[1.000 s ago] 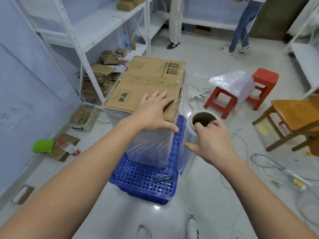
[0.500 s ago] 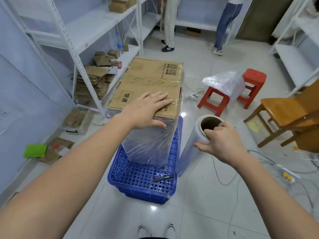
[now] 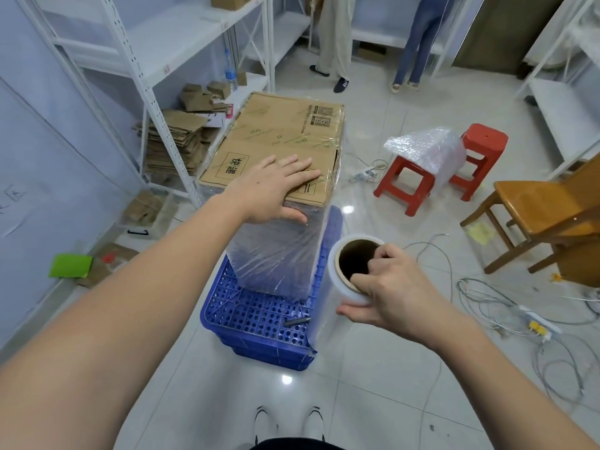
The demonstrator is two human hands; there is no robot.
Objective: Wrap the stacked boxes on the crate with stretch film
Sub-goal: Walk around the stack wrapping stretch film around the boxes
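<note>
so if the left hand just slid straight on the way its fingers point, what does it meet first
Probably nothing solid: the left hand lies flat on the top box, fingers aimed at its right edge. Past that edge the way looks free until the red stools, though depth is unclear.

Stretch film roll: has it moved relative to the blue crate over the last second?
Yes. The stretch film roll in the right hand has come toward the person, from the blue crate's far right side to near its front right corner.

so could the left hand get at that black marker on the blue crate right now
Probably yes. The left hand lies flat on the top cardboard box, holding nothing, and the black marker lies uncovered on the blue crate, in front of the wrapped stack.
</note>
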